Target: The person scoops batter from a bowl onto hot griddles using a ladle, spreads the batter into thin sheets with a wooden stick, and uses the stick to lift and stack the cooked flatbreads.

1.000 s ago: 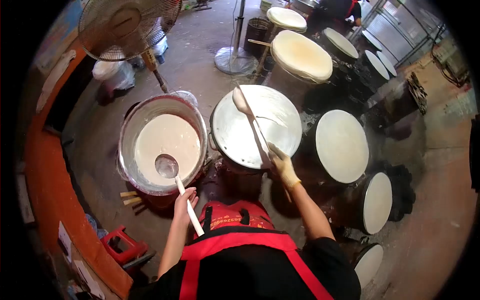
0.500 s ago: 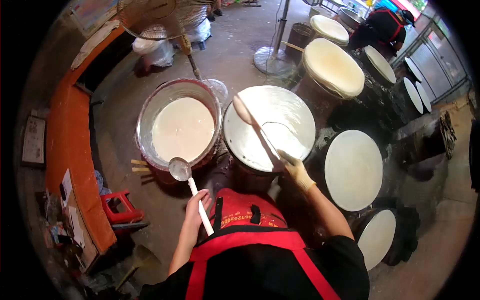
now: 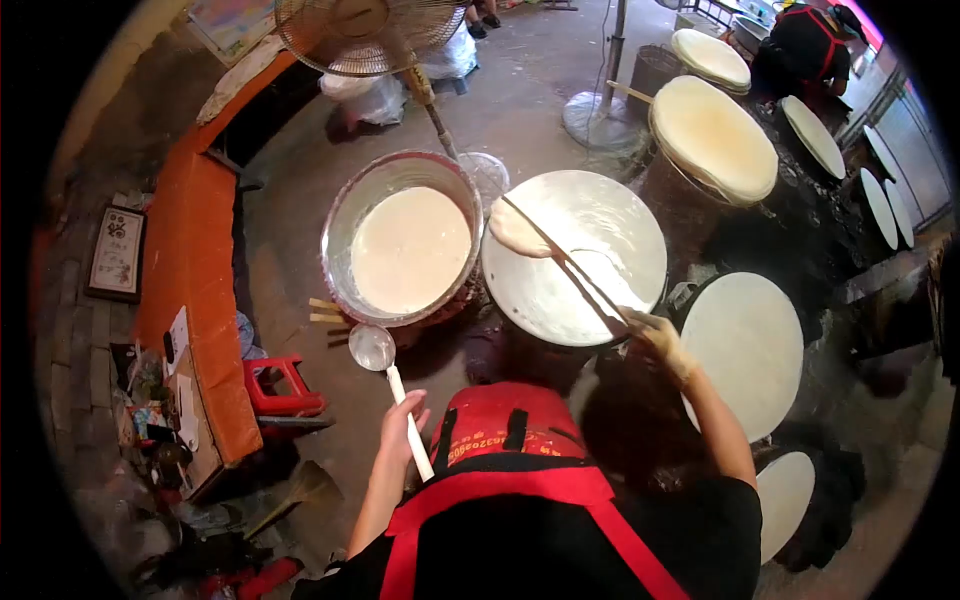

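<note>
My left hand [image 3: 401, 428] is wrapped around the white handle of a ladle [image 3: 372, 348], whose metal bowl hangs just below the pot's front rim. The deep pot [image 3: 336, 240] holds pale batter [image 3: 411, 250]. My right hand [image 3: 661, 342], in a light glove, grips the thin stick of a long-handled spreader [image 3: 521, 232]. Its pale, rounded head is over the left side of a round griddle [image 3: 625, 225], beside the pot. Wet white streaks cover part of the griddle's surface. I cannot tell whether the head touches it.
To my right are more round griddles [image 3: 745, 350], another [image 3: 787, 505] lower down. Stacks of thin round sheets [image 3: 715, 135] stand beyond. A fan [image 3: 370, 35] rises behind the pot. At left are an orange counter [image 3: 190, 290] and red stool [image 3: 285, 388]. Another person [image 3: 805, 45] bends at upper right.
My right hand has moved right and slightly down, and the spreader's head has swung and turned over the griddle's left side. The ladle stays in my left hand. The view has shifted left.
</note>
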`<state>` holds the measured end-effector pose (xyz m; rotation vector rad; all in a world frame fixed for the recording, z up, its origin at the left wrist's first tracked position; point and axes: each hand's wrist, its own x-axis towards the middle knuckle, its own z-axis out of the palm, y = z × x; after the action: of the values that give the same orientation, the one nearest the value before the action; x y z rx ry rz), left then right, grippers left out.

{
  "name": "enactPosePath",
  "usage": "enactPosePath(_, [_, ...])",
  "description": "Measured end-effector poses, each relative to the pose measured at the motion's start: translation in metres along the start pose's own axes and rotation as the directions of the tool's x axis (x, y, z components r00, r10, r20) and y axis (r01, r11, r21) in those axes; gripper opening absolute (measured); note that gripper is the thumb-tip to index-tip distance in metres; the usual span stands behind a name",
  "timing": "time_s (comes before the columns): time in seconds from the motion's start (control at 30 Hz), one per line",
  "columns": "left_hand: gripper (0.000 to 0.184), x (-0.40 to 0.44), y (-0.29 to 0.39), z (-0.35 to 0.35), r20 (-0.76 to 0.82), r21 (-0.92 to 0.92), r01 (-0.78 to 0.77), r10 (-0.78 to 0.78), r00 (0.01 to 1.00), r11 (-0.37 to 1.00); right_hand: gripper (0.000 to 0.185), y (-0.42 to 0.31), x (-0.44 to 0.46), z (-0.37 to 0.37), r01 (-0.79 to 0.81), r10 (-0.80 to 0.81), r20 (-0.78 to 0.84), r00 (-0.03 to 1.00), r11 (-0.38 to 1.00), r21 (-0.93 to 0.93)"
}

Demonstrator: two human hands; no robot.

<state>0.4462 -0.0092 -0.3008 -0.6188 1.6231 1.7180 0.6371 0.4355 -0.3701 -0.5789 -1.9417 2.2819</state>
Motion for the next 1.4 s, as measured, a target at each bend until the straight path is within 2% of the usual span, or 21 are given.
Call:
enactPosePath(0.03, [0.013, -0.003, -0.003, -0.004, -0.002, 0.012, 0.014, -0.014, 1.0, 1.0, 0.043, -0.013, 0.001, -0.009, -0.242, 0.24, -0.037, 0.97, 0.963, -0.115])
enactPosePath(0.1, [0.014, -0.015, -0.003, -0.005, -0.022, 0.037, 0.036, -0.035, 0.999, 0.999, 0.041, 0.033, 0.037, -0.042, 0.059, -0.066, -0.026, 0.997, 0.976, -0.21])
enactPosePath(0.23, [0.015, -0.026, 0.005, -0.003, -0.014, 0.072, 0.032, -0.031, 0.999, 0.997, 0.042, 0.001, 0.053, 0.01, -0.142, 0.154, -0.099, 0.983, 0.983, 0.113])
enactPosePath(0.3, [0.015, -0.023, 0.014, 0.001, -0.019, 0.104, 0.026, -0.024, 1.0, 0.994, 0.034, 0.004, 0.023, 0.035, -0.159, 0.157, -0.102, 0.982, 0.987, -0.005])
enactPosePath(0.4, [0.016, -0.006, 0.024, 0.001, 0.021, 0.157, 0.041, -0.045, 0.999, 0.987, 0.032, -0.007, -0.057, 0.054, -0.38, 0.393, -0.117, 0.912, 0.917, 0.119])
enactPosePath(0.5, [0.016, 0.017, 0.038, 0.007, 0.116, 0.224, 0.042, -0.07, 0.991, 0.974, 0.039, 0.015, -0.091, 0.069, -0.289, 0.383, -0.304, 0.872, 0.906, 0.311])
enactPosePath(0.53, [0.016, 0.024, 0.043, 0.009, 0.154, 0.256, 0.038, -0.079, 0.985, 0.966, 0.04, 0.013, -0.085, 0.088, -0.126, 0.267, -0.473, 0.84, 0.943, 0.308])
enactPosePath(0.6, [0.016, 0.039, 0.056, 0.014, 0.238, 0.311, 0.035, -0.114, 0.965, 0.95, 0.043, 0.009, -0.074, 0.126, 0.172, -0.001, -0.748, 0.664, 0.973, 0.152])
enactPosePath(0.63, [0.016, 0.045, 0.063, 0.016, 0.28, 0.34, 0.028, -0.129, 0.951, 0.94, 0.04, 0.053, -0.059, 0.133, 0.157, -0.081, -0.749, 0.657, 0.987, 0.032])
enactPosePath(0.7, [0.016, 0.068, 0.076, 0.006, 0.384, 0.382, 0.003, -0.162, 0.909, 0.924, 0.041, 0.094, -0.057, 0.154, -0.102, 0.054, -0.64, 0.766, 0.994, -0.038])
enactPosePath(0.73, [0.017, 0.077, 0.084, 0.002, 0.414, 0.418, -0.03, -0.16, 0.896, 0.908, 0.04, 0.072, -0.074, 0.182, 0.011, 0.001, -0.555, 0.832, 1.0, 0.02])
enactPosePath(0.8, [0.018, 0.092, 0.1, -0.008, 0.469, 0.461, -0.091, -0.156, 0.869, 0.883, 0.043, 0.064, -0.116, 0.22, -0.194, 0.299, -0.515, 0.803, 0.949, 0.248])
enactPosePath(0.93, [0.019, 0.118, 0.119, -0.044, 0.477, 0.56, -0.162, -0.157, 0.865, 0.812, 0.052, 0.098, -0.176, 0.292, 0.02, 0.351, -0.579, 0.736, 0.843, 0.537])
enactPosePath(0.97, [0.019, 0.129, 0.118, -0.06, 0.45, 0.524, -0.086, -0.19, 0.872, 0.847, 0.059, 0.101, -0.164, 0.312, 0.104, 0.238, -0.672, 0.701, 0.899, 0.426])
enactPosePath(1.03, [0.019, 0.133, 0.121, -0.091, 0.429, 0.446, -0.036, -0.179, 0.885, 0.894, 0.059, 0.102, -0.09, 0.334, 0.221, 0.245, -0.594, 0.766, 0.767, 0.602])
enactPosePath(1.07, [0.018, 0.133, 0.122, -0.107, 0.418, 0.405, -0.011, -0.174, 0.892, 0.914, 0.055, 0.022, -0.043, 0.374, 0.259, 0.355, -0.682, 0.64, 0.735, 0.627])
enactPosePath(1.17, [0.019, 0.123, 0.129, -0.15, 0.356, 0.287, 0.036, -0.141, 0.924, 0.957, 0.042, 0.042, 0.107, 0.382, 0.326, 0.183, -0.727, 0.662, 0.803, 0.499])
enactPosePath(1.2, [0.02, 0.118, 0.131, -0.163, 0.319, 0.26, 0.04, -0.125, 0.939, 0.965, 0.042, 0.045, 0.161, 0.384, 0.358, 0.086, -0.79, 0.607, 0.858, 0.369])
enactPosePath(1.3, [0.029, 0.114, 0.13, -0.203, 0.21, 0.226, 0.017, -0.066, 0.976, 0.974, 0.042, 0.074, 0.315, 0.365, 0.197, -0.35, -0.924, 0.153, 0.927, -0.319])
enactPosePath(1.37, [0.037, 0.107, 0.132, -0.219, 0.154, 0.222, -0.021, -0.014, 0.988, 0.975, 0.032, 0.089, 0.373, 0.341, 0.487, -0.077, -0.992, 0.102, 0.873, -0.018])
enactPosePath(1.4, [0.039, 0.107, 0.133, -0.229, 0.137, 0.229, -0.029, -0.003, 0.991, 0.973, 0.028, 0.073, 0.367, 0.352, 0.488, 0.046, -0.992, 0.118, 0.867, 0.098])
